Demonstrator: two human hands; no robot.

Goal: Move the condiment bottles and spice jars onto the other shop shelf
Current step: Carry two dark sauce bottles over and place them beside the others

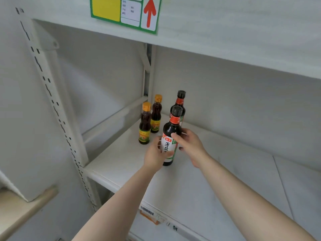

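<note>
Dark soy sauce bottle (171, 136), black-capped, upright on the white shelf (199, 180), grasped by the left hand (155, 156) and right hand (190, 145). Behind it: a matching bottle (180, 101); two yellow-capped bottles (150, 119) of dark liquid to its left.

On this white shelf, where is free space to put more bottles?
The white shelf board is bare right of the black-capped soy sauce bottle held by left hand and right hand, up to the back wall. Crowded: left rear corner, two yellow-capped bottles.
</note>
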